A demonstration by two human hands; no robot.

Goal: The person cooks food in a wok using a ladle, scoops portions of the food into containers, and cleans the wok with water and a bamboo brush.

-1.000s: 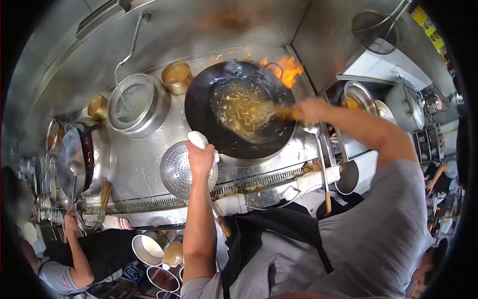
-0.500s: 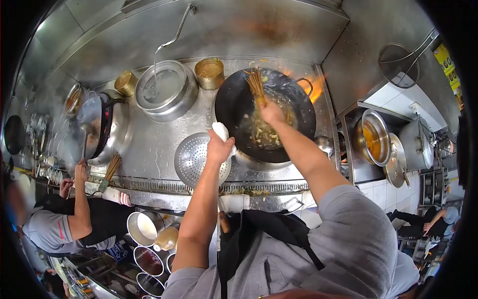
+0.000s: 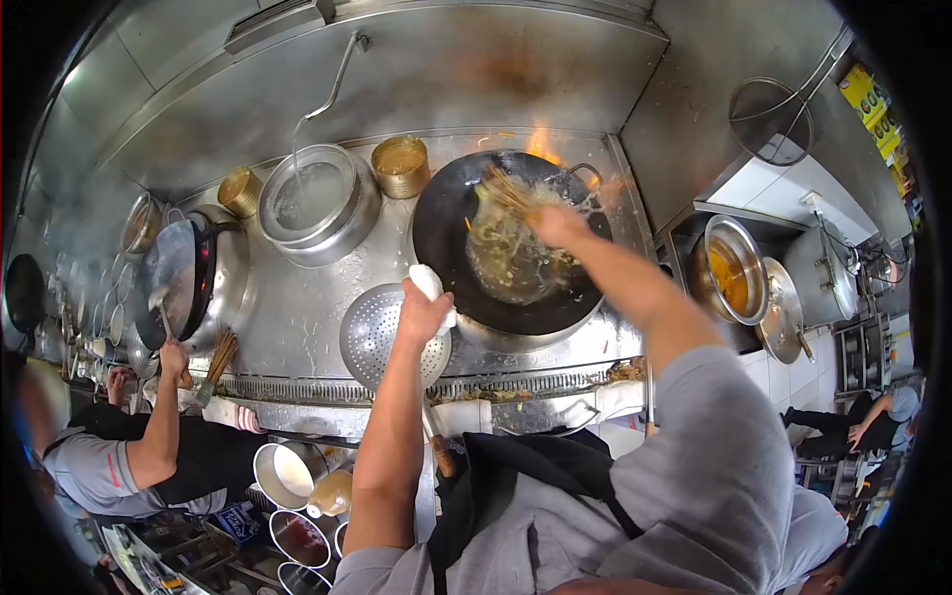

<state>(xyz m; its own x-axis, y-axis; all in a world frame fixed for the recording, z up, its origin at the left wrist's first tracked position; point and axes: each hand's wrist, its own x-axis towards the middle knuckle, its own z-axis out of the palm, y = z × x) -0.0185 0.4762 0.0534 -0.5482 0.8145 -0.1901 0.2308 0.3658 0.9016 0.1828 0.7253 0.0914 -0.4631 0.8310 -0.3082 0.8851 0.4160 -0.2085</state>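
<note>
My right hand is wrapped round a bamboo wok brush, its bristles pointing up and left inside a big black wok. Cloudy liquid with pale scraps splashes about in the wok's bowl. At the wok's lower left edge, my left hand grips a folded white cloth; whether a wok handle lies under it is hidden. Beneath my left forearm lies a round perforated strainer, its wooden handle towards me. Flames rise behind the wok's far rim.
Left of the wok, a tap runs into a lidded-looking steel pot beside two tins. A co-worker's hand holds a ladle over another wok. Steel bowls stand at right. A drain gutter runs along the front.
The brush has swung from nearly upright to a leftward slant, and the liquid has spread and splashed. My left hand keeps the cloth at the wok's edge. The view has shifted slightly.
</note>
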